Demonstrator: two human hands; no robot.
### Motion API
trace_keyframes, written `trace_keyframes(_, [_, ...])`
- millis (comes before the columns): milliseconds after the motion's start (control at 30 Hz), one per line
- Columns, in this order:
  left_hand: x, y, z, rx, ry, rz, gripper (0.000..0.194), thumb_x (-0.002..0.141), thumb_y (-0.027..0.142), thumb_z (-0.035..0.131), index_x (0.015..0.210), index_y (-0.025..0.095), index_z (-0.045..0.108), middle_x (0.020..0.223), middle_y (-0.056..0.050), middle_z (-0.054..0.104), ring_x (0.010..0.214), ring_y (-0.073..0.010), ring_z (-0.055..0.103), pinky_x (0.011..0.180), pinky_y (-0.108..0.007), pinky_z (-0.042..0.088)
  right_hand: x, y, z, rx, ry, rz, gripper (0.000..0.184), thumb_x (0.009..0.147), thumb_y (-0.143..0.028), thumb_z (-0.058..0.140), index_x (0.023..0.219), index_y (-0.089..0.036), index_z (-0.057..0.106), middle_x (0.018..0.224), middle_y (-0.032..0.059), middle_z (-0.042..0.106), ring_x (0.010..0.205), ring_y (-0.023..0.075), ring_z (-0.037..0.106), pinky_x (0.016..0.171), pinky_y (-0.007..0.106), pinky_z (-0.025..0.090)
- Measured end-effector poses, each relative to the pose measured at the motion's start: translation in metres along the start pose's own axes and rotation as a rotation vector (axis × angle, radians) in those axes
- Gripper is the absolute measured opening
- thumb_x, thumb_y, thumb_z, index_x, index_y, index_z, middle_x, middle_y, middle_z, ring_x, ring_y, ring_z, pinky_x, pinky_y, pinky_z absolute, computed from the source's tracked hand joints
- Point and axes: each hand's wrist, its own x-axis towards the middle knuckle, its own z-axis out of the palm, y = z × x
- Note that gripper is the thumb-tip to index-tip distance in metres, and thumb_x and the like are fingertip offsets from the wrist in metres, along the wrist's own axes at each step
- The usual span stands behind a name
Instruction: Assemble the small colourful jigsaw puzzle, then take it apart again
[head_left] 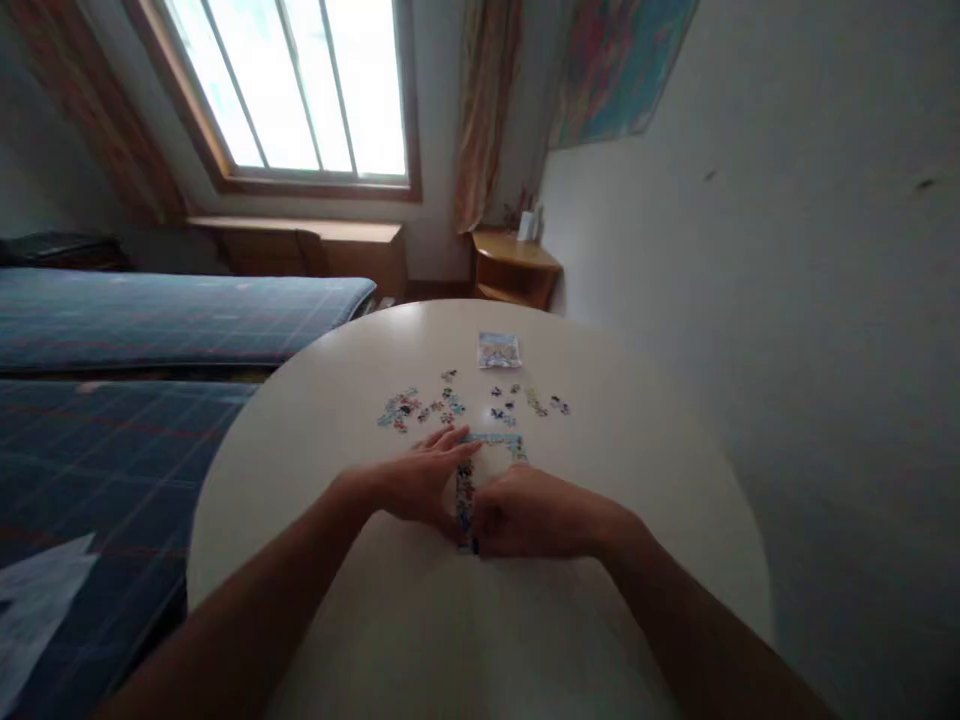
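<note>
With 12 o'clock straight ahead of the person and the jigsaw as the dial's centre, the joined jigsaw border (466, 492) lies on the round white table (645, 430), just ahead of the person. Its far side and left side show, with a short turn at the far right corner; the right hand covers much of the rest.

The left hand (421, 482) rests at 9 o'clock, its thumb apart from the extended fingers, touching the left strip at its upper part. The right hand (529, 510) lies at about 4 o'clock with fingers curled, knuckles close to the strip's lower part — whether it pinches a piece I cannot tell. The two hands are near each other but apart.

Loose pieces (405, 409) spread in a patch toward 11 o'clock, and a smaller scatter (536, 402) sits from 12 to 1 o'clock. Beyond them, at 12 o'clock, lies a small printed packet (499, 351).

Farther out, a plaid-covered bed (150, 315) stands at 10 o'clock, a paper sheet (41, 600) lies toward 8 o'clock, a bright window (300, 90) is at 11 o'clock — and a wooden corner shelf (517, 250) stands near 12.
</note>
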Motion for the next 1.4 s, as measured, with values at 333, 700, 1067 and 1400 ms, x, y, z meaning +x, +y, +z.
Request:
trace_keyframes(333, [0.000,-0.004,-0.002,-0.079,0.063,0.043,0.118,0.057,0.061,0.080,0.152,0.015,0.026,0.160,-0.020,0.013,0.147,-0.0401,0.010,0.117,-0.049,0.022,0.001,0.010,0.008,0.055,0.048,0.030,0.007,0.080,-0.023,0.069,0.079,-0.018,0.073,0.068,-0.0013,0.068,0.060,0.0096,0.057,0.058,0.021,0.037])
trace_keyframes(700, [-0.013,-0.097,-0.035,-0.010,0.584,-0.651,0.028,0.084,0.032,0.061,0.106,0.017,0.069,0.103,-0.010,0.073,0.094,-0.0248,0.067,0.079,-0.031,0.048,-0.008,0.044,-0.014,0.050,0.356,0.165,0.015,0.086,-0.030,0.064,0.083,-0.017,0.071,0.072,0.0016,0.067,0.063,0.0116,0.057,0.061,0.024,0.041])
trace_keyframes(1067, [0.004,-0.092,-0.019,-0.048,0.572,-0.537,0.026,0.080,0.040,0.067,0.101,0.026,0.074,0.099,-0.005,0.072,0.084,-0.0202,0.065,0.069,-0.027,0.045,-0.019,0.097,-0.024,-0.021,0.538,0.393,0.023,0.087,-0.034,0.058,0.095,-0.018,0.073,0.082,0.0058,0.072,0.071,0.0169,0.064,0.066,0.028,0.045])
trace_keyframes(1400, [0.010,-0.095,-0.015,-0.042,0.605,-0.473,0.019,0.078,0.029,0.067,0.093,0.020,0.075,0.104,-0.008,0.070,0.087,-0.0198,0.066,0.077,-0.025,0.048,-0.017,0.095,-0.022,-0.010,0.532,0.396,0.023,0.087,-0.032,0.058,0.097,-0.017,0.072,0.082,0.0056,0.072,0.071,0.0159,0.063,0.066,0.026,0.045])
